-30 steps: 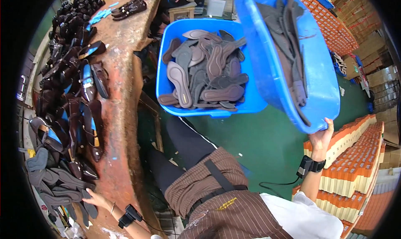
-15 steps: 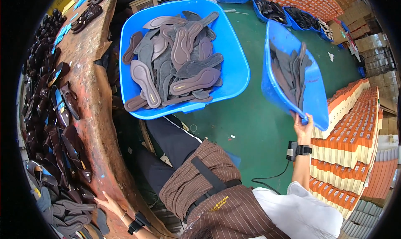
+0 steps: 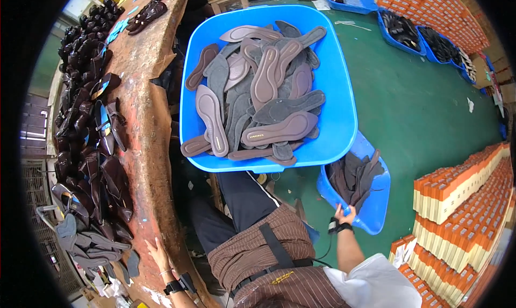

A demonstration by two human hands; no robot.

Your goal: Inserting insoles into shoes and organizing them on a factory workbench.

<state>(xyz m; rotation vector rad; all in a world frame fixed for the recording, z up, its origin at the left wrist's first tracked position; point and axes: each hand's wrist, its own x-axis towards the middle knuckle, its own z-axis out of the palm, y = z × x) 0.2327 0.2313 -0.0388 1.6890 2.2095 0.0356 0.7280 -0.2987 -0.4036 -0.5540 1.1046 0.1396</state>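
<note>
My right hand (image 3: 345,215) grips the near rim of a blue plastic basin (image 3: 380,203), with the thumb on the rim. Several dark insoles (image 3: 352,173) lie inside it, and its far left part is hidden behind a larger blue basin (image 3: 339,82). That larger basin sits in front of my legs, heaped with brown and grey insoles (image 3: 265,74). On the left, my left hand (image 3: 159,256) rests with fingers apart on the edge of the worn workbench (image 3: 142,109), holding nothing. Near it lies a pile of grey insoles (image 3: 99,249).
Rows of glossy dark shoes (image 3: 102,184) line the bench's left side. Stacked orange and cream boxes (image 3: 457,200) stand to the right. More blue basins (image 3: 400,36) with dark items sit on the green floor (image 3: 408,109) at the far right. A cable (image 3: 325,252) runs near my right wrist.
My right hand has brought the smaller basin lower and nearer, partly behind the large one. The view has shifted, and my left hand stays at the bench edge.
</note>
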